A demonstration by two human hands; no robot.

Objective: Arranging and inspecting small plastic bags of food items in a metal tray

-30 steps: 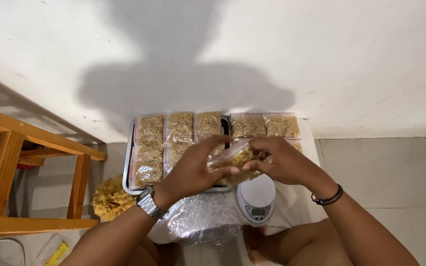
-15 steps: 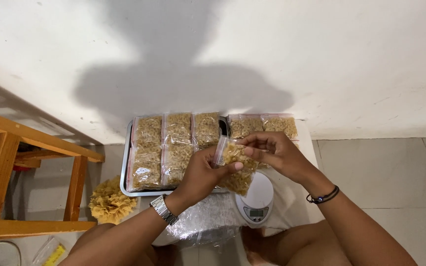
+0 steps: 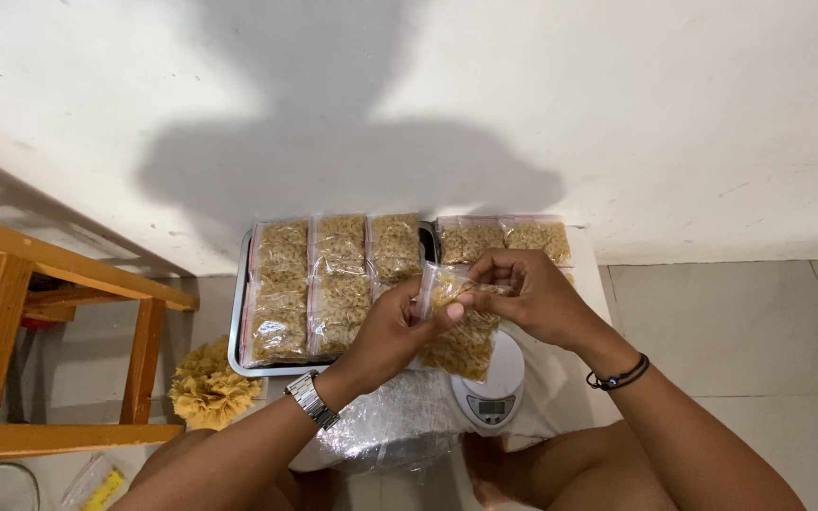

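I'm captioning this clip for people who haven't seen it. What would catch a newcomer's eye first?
Both hands at centre: the left hand and right hand pinch the top of a small clear plastic bag of yellow pasta above a round white kitchen scale. Behind them, a metal tray holds rows of filled bags, against a white wall.

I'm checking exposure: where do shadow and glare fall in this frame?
Head view: a large soft shadow falls on the white wall above the tray; slight glare on the clear plastic bag held in both hands; focus is sharp, edges mildly distorted.
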